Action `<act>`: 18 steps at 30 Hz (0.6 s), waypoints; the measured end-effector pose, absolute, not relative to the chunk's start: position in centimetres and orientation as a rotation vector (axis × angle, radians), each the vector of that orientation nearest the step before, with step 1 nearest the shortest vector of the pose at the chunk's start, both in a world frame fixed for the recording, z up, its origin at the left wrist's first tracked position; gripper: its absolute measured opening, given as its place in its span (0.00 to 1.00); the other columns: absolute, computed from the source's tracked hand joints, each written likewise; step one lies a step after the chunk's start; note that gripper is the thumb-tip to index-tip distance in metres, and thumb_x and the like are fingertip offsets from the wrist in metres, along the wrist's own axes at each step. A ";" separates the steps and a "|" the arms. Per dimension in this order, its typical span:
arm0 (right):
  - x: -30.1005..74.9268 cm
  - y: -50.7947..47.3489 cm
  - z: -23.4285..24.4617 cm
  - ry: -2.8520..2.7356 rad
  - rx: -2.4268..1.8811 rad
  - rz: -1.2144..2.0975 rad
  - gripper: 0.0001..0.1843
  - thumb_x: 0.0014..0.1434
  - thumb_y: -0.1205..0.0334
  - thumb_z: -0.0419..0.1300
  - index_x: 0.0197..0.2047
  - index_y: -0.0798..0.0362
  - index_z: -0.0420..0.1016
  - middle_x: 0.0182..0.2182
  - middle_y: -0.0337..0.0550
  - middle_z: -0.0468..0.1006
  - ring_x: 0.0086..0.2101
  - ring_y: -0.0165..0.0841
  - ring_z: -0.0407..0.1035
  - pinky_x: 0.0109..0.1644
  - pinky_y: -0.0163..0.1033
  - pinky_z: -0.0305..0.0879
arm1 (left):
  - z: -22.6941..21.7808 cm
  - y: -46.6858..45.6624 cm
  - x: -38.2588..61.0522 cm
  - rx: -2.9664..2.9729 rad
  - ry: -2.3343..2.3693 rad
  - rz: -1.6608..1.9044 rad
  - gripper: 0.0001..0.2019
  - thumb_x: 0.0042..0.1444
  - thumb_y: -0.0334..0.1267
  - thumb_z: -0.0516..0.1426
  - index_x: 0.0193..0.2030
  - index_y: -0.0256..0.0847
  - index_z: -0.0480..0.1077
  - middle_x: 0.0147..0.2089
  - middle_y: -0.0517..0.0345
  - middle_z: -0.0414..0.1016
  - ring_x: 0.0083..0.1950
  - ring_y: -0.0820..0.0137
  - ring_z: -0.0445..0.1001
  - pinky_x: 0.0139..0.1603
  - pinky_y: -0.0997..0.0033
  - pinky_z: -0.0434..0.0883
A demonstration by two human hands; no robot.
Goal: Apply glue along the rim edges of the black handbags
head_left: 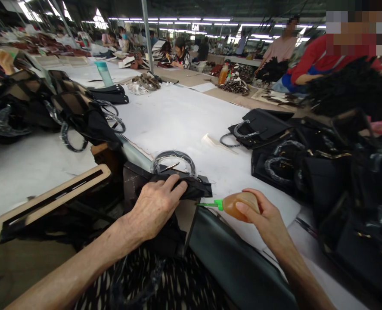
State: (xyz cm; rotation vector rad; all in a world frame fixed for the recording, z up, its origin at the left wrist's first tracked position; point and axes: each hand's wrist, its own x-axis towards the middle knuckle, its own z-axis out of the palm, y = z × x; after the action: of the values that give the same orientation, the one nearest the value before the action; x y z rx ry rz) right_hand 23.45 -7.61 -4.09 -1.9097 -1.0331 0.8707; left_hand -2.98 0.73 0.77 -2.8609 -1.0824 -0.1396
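Observation:
My left hand (pixel 160 200) grips the dark fabric edge of a black handbag (pixel 134 176) at the near edge of the table, its fingers curled over the cloth. A plastic-wrapped handle (pixel 174 157) stands up behind those fingers. My right hand (pixel 262 211) is wrapped around a squeeze bottle (pixel 239 204) of amber liquid, held on its side. The bottle's thin green nozzle points left, its tip close to the bag's lower right edge; I cannot tell whether they touch.
Black handbags are heaped on the right (pixel 274 163) and left (pixel 77 105). A teal-capped tumbler (pixel 103 74) stands on the white table (pixel 178 112). A pale flat tool (pixel 216 142) lies mid-table. Left of me is a tan slotted frame (pixel 51 198). A person in red (pixel 333 56) works at the far right.

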 end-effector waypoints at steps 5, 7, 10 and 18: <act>23.2 -8.0 -3.4 -1.053 -1.938 0.890 0.24 0.47 0.47 0.63 0.45 0.51 0.69 0.35 0.40 0.75 0.38 0.40 0.68 0.40 0.39 0.66 | 0.9 0.8 -2.9 -2.867 -1.098 -0.132 0.12 0.57 0.30 0.52 0.48 0.39 0.66 0.50 0.49 0.71 0.35 0.64 0.74 0.33 0.65 0.71; 22.9 -8.1 -3.0 -1.050 -1.943 0.912 0.25 0.46 0.47 0.63 0.44 0.52 0.70 0.35 0.41 0.75 0.38 0.41 0.68 0.38 0.39 0.67 | 0.9 0.8 -2.8 -2.864 -1.098 -0.134 0.12 0.57 0.30 0.52 0.48 0.39 0.66 0.50 0.49 0.71 0.35 0.64 0.74 0.33 0.66 0.71; 22.5 -8.5 -2.5 -1.071 -1.943 0.962 0.25 0.47 0.47 0.62 0.44 0.53 0.69 0.34 0.41 0.75 0.37 0.40 0.68 0.38 0.39 0.67 | 0.8 0.8 -2.8 -2.854 -1.098 -0.133 0.12 0.56 0.30 0.52 0.48 0.39 0.66 0.50 0.49 0.71 0.34 0.65 0.74 0.32 0.65 0.71; 22.5 -9.4 -2.1 -1.093 -1.945 1.041 0.25 0.49 0.46 0.61 0.46 0.52 0.67 0.34 0.39 0.74 0.36 0.38 0.67 0.39 0.37 0.64 | 0.6 0.8 -2.8 -2.843 -1.102 -0.144 0.12 0.57 0.30 0.52 0.48 0.39 0.66 0.51 0.50 0.71 0.35 0.65 0.74 0.33 0.66 0.71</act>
State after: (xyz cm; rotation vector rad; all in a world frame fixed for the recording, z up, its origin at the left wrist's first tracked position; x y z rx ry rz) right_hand 22.47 -9.43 -2.14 -1.9451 -1.0932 1.0408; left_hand -2.82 0.76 0.62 -2.8427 -1.1024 -0.1436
